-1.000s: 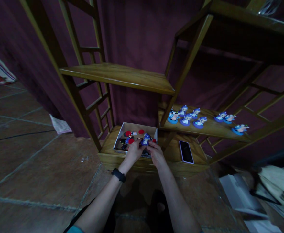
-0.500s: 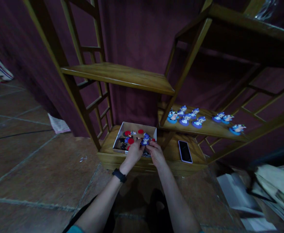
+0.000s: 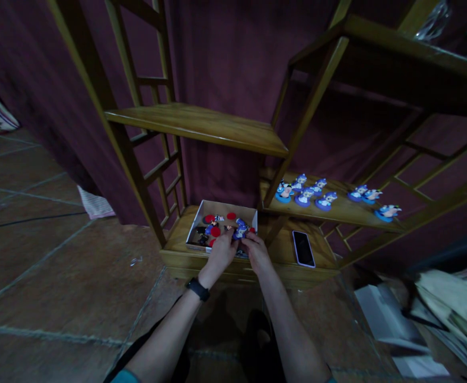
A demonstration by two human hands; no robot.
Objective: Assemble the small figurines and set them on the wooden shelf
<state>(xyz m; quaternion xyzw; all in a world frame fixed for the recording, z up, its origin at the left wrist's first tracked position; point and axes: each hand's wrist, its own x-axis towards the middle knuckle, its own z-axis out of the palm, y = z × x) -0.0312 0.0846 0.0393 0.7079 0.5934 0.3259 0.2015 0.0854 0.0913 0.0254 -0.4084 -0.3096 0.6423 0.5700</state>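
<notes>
A small purple-haired figurine (image 3: 240, 229) is held between my two hands, above the right part of a shallow cardboard box (image 3: 196, 223). My left hand (image 3: 223, 250) grips it from the left, wearing a black band on the wrist. From the right, my right hand (image 3: 256, 251) closes on its lower part, and the fingers partly hide its base. Inside the box lie several more figurines, with red round bases (image 3: 215, 232) and dark or blue bodies. The box rests on the lowest board of the wooden shelf unit.
Several purple and blue figurines (image 3: 304, 197) stand on the raised shelf (image 3: 345, 214) at right. Below it lies a phone (image 3: 303, 249) with a dark screen. A wooden shelf (image 3: 197, 123) juts out above the box. White boxes (image 3: 389, 314) and a pale bag (image 3: 457, 298) sit on the floor at right.
The figurine in my hands has tilted slightly and shifted a little to the right. My hands stay over the box. The view has moved slightly.
</notes>
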